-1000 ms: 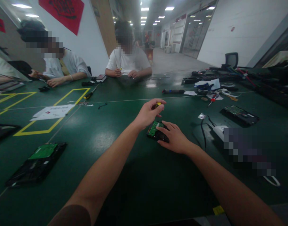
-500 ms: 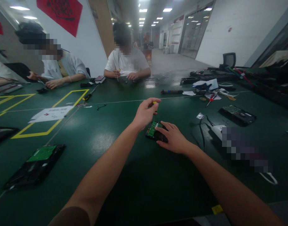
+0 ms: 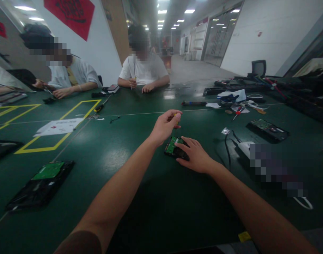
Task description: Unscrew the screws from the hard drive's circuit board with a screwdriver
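Note:
My left hand (image 3: 165,127) is closed around a small screwdriver (image 3: 179,123), of which a little of the yellow handle shows between the fingers. Its thin shaft points down at the far edge of a hard drive (image 3: 171,146); whether the tip sits in a screw is too small to tell. The drive lies flat on the green table, its green circuit board facing up and its black casing on the near side. My right hand (image 3: 195,155) rests over the drive's right part with fingers spread, pressing on it and covering some of the casing.
Another hard drive (image 3: 41,185) lies at the left, and one more drive (image 3: 267,129) at the right. A power strip (image 3: 246,148) with a cable is beside my right forearm. Paper sheets (image 3: 58,126) and a yellow-handled screwdriver (image 3: 98,108) lie farther left. Two co-workers sit across the table.
My left thumb and fingers have shifted slightly around the screwdriver handle. My right hand and the hard drive stay in place; the whole view has moved a little.

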Action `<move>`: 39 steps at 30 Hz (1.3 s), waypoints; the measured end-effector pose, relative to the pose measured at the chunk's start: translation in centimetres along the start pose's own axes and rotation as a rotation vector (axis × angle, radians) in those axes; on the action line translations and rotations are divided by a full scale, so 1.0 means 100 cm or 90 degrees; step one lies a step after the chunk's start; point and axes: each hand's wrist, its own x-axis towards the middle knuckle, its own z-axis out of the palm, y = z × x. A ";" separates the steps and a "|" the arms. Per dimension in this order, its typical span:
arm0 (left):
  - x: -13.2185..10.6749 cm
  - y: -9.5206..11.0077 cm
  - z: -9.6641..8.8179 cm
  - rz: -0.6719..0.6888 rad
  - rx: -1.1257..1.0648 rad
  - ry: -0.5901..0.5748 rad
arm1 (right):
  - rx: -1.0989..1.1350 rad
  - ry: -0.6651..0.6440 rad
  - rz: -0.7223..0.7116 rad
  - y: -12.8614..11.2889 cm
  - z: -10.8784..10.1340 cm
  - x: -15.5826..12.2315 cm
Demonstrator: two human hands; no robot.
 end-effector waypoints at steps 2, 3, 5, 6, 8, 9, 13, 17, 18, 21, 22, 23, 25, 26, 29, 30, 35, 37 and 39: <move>0.000 0.001 -0.001 0.016 0.034 -0.007 | -0.003 -0.001 0.002 0.000 -0.001 0.000; -0.001 0.001 -0.002 0.023 0.050 -0.012 | -0.004 -0.001 0.003 -0.001 -0.001 0.000; -0.001 0.002 -0.002 0.033 0.072 -0.017 | -0.004 -0.004 0.005 -0.001 -0.002 0.000; -0.001 0.003 -0.003 0.034 0.077 -0.016 | -0.003 -0.006 0.005 -0.001 -0.002 0.000; -0.002 0.004 -0.003 0.031 0.085 -0.011 | -0.002 -0.007 0.005 -0.001 -0.002 -0.001; -0.002 0.005 -0.003 0.028 0.087 -0.009 | -0.001 -0.007 0.006 -0.001 -0.002 -0.001; -0.002 0.006 -0.003 0.004 0.079 -0.010 | 0.005 -0.002 0.006 0.000 0.000 -0.001; -0.002 0.005 -0.001 -0.030 0.041 -0.025 | 0.006 0.001 0.001 0.000 0.001 -0.001; -0.002 0.005 0.000 -0.036 0.031 -0.030 | 0.006 0.002 0.001 0.000 0.001 -0.001; -0.003 0.005 0.002 -0.046 0.009 -0.040 | 0.007 0.004 0.000 0.001 0.001 -0.001; -0.003 0.004 0.002 -0.047 0.003 -0.043 | 0.007 0.003 0.000 0.001 0.001 -0.001; -0.004 0.004 0.002 -0.049 -0.002 -0.047 | 0.007 0.001 -0.001 0.001 0.002 -0.001; -0.004 0.004 0.002 -0.057 -0.007 -0.061 | 0.005 0.002 -0.002 0.002 0.002 -0.001; -0.005 0.004 0.003 -0.061 -0.006 -0.071 | 0.004 0.004 -0.002 0.002 0.003 -0.001; -0.008 0.003 0.006 -0.060 0.013 -0.111 | 0.001 0.009 -0.005 0.003 0.004 -0.001; -0.009 0.002 0.008 -0.055 0.021 -0.127 | 0.000 0.010 -0.007 0.003 0.004 -0.001; -0.015 -0.003 0.019 -0.016 0.095 -0.219 | 0.000 0.015 -0.010 0.002 0.002 0.000; -0.018 -0.003 0.023 0.014 0.149 -0.233 | 0.006 0.010 -0.011 0.001 0.002 0.001; -0.020 -0.002 0.025 0.052 0.199 -0.231 | 0.009 0.008 -0.013 0.001 0.001 0.001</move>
